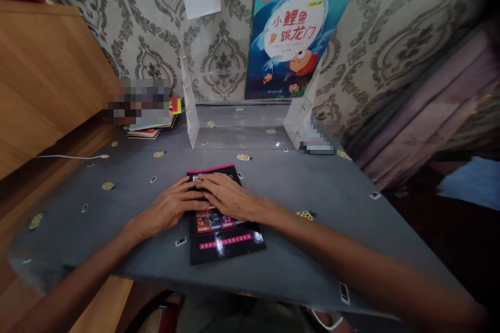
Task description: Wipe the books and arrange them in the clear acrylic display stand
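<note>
A black book (222, 252) with pink edging and small coloured pictures lies closed on the cloth-covered table (297, 187). My left hand (175, 202) rests on its left side, with the fingers stretched out over the cover. From the right, my right hand (226, 195) lies flat on the upper part of the book, its fingertips touching or overlapping those of the left. Together the hands hide much of the cover's upper half. Neither one grips anything.
Behind the book stands a clear acrylic stand (242, 136), with a blue picture book (289, 31) upright in it. A stack of books (150, 129) sits at the back left, near a white cable (74, 156). A wooden cabinet (47, 78) borders the left side.
</note>
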The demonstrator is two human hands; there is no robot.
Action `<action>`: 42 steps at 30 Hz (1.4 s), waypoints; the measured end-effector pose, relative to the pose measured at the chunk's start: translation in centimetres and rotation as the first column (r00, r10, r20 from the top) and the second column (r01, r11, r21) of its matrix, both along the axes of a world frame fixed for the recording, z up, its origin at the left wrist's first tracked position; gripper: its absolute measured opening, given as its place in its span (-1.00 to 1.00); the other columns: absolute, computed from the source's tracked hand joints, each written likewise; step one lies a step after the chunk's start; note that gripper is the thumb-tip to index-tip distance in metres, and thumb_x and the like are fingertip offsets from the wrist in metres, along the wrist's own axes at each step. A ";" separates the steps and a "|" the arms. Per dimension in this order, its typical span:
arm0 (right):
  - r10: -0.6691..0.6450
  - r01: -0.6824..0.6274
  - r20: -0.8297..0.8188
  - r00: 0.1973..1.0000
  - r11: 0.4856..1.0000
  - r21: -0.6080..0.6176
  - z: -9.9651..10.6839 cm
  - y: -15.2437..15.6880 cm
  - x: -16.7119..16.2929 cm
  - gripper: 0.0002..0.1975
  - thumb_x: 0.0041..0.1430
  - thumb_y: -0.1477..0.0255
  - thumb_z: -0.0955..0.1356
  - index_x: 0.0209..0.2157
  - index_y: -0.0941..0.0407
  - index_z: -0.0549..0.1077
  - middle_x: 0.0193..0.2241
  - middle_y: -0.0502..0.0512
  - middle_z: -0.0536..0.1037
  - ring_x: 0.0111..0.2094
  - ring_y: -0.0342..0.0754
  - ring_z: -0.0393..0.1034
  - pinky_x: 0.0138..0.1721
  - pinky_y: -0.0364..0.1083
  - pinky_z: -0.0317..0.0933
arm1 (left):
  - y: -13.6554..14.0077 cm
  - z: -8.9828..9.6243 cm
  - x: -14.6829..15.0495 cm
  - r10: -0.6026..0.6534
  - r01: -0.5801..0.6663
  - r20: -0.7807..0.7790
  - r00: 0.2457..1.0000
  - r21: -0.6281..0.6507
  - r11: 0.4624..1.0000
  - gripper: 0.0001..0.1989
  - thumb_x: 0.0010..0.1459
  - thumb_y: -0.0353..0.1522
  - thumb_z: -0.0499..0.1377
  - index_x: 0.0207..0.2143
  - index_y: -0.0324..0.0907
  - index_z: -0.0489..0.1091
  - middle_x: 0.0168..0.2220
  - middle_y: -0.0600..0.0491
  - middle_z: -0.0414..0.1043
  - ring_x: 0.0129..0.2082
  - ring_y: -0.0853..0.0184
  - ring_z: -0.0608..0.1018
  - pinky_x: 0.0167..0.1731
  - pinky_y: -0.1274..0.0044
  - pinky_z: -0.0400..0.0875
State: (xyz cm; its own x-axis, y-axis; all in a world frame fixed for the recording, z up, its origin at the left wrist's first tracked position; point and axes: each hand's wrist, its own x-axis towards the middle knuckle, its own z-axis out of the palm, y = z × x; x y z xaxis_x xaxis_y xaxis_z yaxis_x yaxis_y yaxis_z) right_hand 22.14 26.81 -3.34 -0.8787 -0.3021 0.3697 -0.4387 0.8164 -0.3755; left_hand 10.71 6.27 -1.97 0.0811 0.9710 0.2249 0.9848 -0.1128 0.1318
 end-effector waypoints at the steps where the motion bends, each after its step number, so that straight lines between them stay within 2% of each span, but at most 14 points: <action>1: 0.004 -0.004 0.000 1.000 1.000 0.020 -0.1 0.1 -0.1 -0.69 0.42 0.50 0.21 0.13 0.17 0.36 0.17 0.28 0.45 0.25 0.05 0.29 0.26 0.16 0.18 | 0.1 -0.2 -0.1 0.002 -0.002 0.008 1.000 0.024 1.000 -0.47 0.32 -0.58 -0.02 0.18 0.07 0.41 0.19 0.09 0.46 0.35 0.25 0.27 0.35 0.14 0.11; 6: -0.065 0.063 0.015 0.998 0.992 0.112 -0.4 1.5 0.2 -0.66 0.42 0.40 0.26 0.16 0.17 0.36 0.22 0.32 0.40 0.27 0.13 0.26 0.31 0.23 0.09 | -0.1 -1.1 0.0 0.034 -0.036 0.034 0.999 0.056 0.998 -0.47 0.34 -0.57 -0.04 0.20 0.08 0.38 0.22 0.08 0.42 0.38 0.24 0.21 0.33 0.11 0.15; 11: -0.191 0.186 0.053 0.980 0.978 0.094 -0.8 4.3 1.9 -0.65 0.40 0.38 0.27 0.16 0.15 0.37 0.28 0.33 0.34 0.27 0.15 0.27 0.31 0.29 0.09 | -0.3 -1.3 -0.1 0.048 -0.049 0.030 0.998 0.048 0.998 -0.47 0.34 -0.56 -0.02 0.22 0.10 0.35 0.22 0.07 0.42 0.37 0.23 0.23 0.32 0.10 0.19; 16: -0.222 0.217 0.063 0.973 0.973 0.076 -1.2 6.0 3.4 -0.63 0.43 0.35 0.23 0.20 0.09 0.34 0.31 0.24 0.31 0.32 0.11 0.20 0.33 0.28 0.06 | -0.3 -1.4 0.0 0.060 -0.063 0.057 0.997 0.042 0.997 -0.48 0.35 -0.57 -0.05 0.22 0.05 0.36 0.24 0.07 0.39 0.39 0.25 0.20 0.34 0.10 0.14; 27: -0.225 0.220 0.071 0.972 0.973 0.077 -1.5 5.9 3.9 -0.61 0.44 0.36 0.19 0.22 0.11 0.33 0.30 0.25 0.32 0.35 0.11 0.14 0.33 0.29 0.06 | -0.3 -1.5 0.1 0.045 -0.053 0.081 0.996 0.101 0.993 -0.49 0.34 -0.58 -0.07 0.19 0.00 0.39 0.23 0.05 0.41 0.37 0.24 0.24 0.32 0.10 0.18; 37: -0.189 0.185 0.066 0.980 0.981 0.066 -1.6 5.5 7.2 -0.61 0.42 0.36 0.22 0.21 0.10 0.35 0.29 0.29 0.34 0.30 0.14 0.24 0.31 0.32 0.08 | -0.3 -1.4 0.3 0.074 -0.081 0.129 0.989 0.049 0.996 -0.44 0.28 -0.62 -0.08 0.19 0.00 0.38 0.25 0.08 0.38 0.39 0.25 0.19 0.34 0.09 0.15; 42: -0.163 0.161 0.049 0.985 0.986 0.046 -1.4 5.1 8.4 -0.62 0.41 0.34 0.24 0.18 0.11 0.39 0.26 0.30 0.37 0.30 0.15 0.24 0.30 0.33 0.08 | -0.2 -1.5 0.3 0.057 -0.069 0.125 0.991 0.092 0.993 -0.44 0.28 -0.64 -0.09 0.18 -0.03 0.39 0.24 0.07 0.40 0.39 0.27 0.20 0.33 0.11 0.16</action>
State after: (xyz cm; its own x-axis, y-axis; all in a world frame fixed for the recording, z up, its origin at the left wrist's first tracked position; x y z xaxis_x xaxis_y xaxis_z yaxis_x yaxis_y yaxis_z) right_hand 30.52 31.90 -4.78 -0.9349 -0.1688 0.3122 -0.2804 0.8905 -0.3583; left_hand 11.04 6.06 -3.46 -0.0130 0.9466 0.3220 0.9676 -0.0693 0.2426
